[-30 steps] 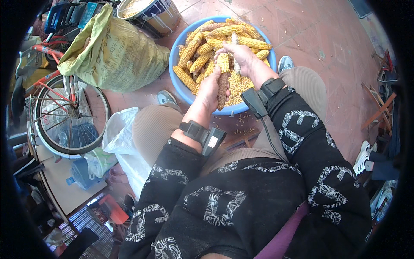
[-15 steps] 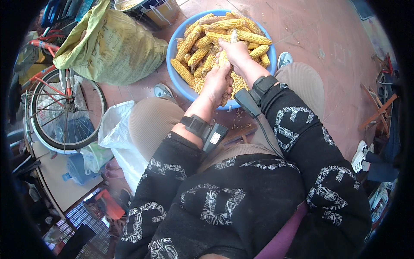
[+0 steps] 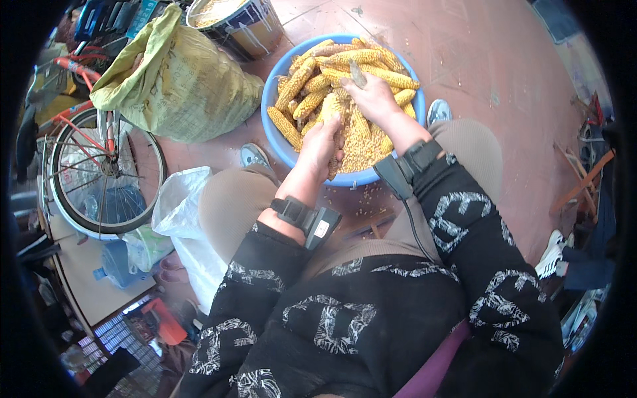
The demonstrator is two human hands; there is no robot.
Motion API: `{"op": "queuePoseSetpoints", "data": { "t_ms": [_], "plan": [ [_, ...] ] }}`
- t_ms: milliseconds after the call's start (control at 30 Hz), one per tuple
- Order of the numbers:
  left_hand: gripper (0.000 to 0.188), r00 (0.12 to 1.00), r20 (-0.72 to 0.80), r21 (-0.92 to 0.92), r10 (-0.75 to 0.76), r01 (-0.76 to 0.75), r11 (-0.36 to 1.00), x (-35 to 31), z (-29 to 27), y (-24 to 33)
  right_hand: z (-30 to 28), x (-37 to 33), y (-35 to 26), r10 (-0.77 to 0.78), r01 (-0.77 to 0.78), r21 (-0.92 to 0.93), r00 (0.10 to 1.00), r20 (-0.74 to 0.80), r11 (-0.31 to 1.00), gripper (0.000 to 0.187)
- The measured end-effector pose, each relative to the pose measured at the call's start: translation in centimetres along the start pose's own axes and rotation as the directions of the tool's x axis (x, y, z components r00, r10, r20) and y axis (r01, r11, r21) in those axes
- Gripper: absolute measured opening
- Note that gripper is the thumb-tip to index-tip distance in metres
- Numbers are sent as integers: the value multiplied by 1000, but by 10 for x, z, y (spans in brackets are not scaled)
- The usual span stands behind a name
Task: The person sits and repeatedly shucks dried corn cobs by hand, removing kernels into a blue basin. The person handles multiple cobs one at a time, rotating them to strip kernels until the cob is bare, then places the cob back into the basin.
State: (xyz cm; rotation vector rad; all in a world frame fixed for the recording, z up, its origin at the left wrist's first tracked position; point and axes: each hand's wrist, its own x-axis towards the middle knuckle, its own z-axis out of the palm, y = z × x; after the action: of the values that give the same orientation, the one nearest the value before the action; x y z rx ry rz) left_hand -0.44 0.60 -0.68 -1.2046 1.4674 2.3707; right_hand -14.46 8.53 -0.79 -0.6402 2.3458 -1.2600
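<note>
A blue basin [image 3: 271, 138] holds many yellow corn cobs, with loose kernels [image 3: 358, 151] gathered at its near side. Over this near part my left hand [image 3: 321, 140] is closed round an ear of corn [image 3: 332, 106], whose upper end sticks out past the thumb and whose lower end shows below the fingers. My right hand [image 3: 373, 101] grips a narrow, pale grey piece [image 3: 357, 73] that looks like a bare corncob, one end jutting out beyond the thumb. The two hands are apart, with cobs and kernels between them. My right fingertips are partly hidden.
A yellow-green woven sack [image 3: 192, 83] stands left of the basin, beside a paint-streaked bucket [image 3: 242, 30]. Further left is a bicycle wheel [image 3: 106, 169]. A white plastic bag [image 3: 182, 205] lies by my left knee. Stray kernels [image 3: 365, 199] dot the tiled floor.
My hands, close together before, have drawn apart, and more loose kernels show between them. The right hand's pale piece has tilted. The whole view has shifted slightly.
</note>
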Motion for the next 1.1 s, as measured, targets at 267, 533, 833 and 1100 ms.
{"op": "queuePoseSetpoints", "data": {
  "t_ms": [267,533,833,1100],
  "plan": [
    [31,991,11,-132,134,-131,983,-15,1,23,-27,-45,-63,-269,262,390,963,-38,883,14],
    [28,954,91,-218,285,-260,941,-10,8,21,-71,-112,-150,-649,567,378,749,134,732,13],
    [27,984,43,-72,173,-170,983,-12,15,26,-103,-135,-177,-568,583,209,546,616,785,31],
    [31,991,40,6,125,-125,992,-10,13,24,-113,-126,-187,-565,673,203,375,735,711,33]
  ]
}}
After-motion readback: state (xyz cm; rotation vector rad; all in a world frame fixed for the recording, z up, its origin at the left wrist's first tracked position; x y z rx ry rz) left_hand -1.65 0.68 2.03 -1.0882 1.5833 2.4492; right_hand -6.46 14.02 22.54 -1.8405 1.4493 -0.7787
